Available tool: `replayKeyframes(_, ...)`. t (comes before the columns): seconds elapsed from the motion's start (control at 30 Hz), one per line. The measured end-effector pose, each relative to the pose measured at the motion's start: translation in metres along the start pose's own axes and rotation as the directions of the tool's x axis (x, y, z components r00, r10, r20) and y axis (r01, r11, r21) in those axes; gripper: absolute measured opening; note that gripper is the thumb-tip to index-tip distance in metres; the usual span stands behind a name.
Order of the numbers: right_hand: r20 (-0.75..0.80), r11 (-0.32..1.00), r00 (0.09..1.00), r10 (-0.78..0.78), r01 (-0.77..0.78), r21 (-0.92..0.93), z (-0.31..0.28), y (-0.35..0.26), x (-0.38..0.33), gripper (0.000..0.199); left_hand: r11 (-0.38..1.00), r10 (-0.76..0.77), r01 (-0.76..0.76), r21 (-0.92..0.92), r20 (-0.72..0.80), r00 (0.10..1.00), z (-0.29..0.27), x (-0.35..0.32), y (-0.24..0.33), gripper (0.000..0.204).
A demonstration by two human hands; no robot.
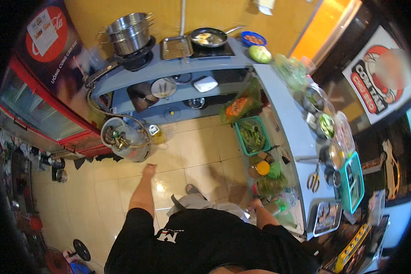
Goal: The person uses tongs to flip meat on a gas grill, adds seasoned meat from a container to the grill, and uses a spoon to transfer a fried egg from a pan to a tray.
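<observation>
Cream floor tiles (171, 182) spread below both hands. Just ahead of the left hand's (149, 169) fingers stands a gas cylinder (138, 152). Ahead of the right hand's (256, 204) fingers sit a yellow-lidded jar (262, 168) and, farther, a teal basket (239, 138). Whether either hand's fingers are spread or pinching, I cannot tell.
</observation>
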State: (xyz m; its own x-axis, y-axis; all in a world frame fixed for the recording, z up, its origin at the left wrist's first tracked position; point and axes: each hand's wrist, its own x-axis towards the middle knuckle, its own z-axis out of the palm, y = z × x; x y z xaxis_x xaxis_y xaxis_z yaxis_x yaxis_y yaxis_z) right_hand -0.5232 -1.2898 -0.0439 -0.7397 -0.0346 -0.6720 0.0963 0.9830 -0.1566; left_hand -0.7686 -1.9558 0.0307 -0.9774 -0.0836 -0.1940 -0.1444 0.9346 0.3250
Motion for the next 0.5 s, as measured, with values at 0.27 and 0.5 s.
replayKeyframes(0.27,-0.514,0.709,0.847,-0.134,0.444,0.548,-0.383,-0.211,0.197,0.033,0.780,-0.491,0.443,-0.443,0.007,0.871,-0.063,0.021,-0.046,0.043)
replayKeyframes(0.5,-0.797,0.619,0.493,-0.348,0.759,0.200,-0.636,-0.300,0.362,0.033,0.174,-0.541,0.513,-0.841,0.353,0.763,0.015,0.021,0.088,0.032)
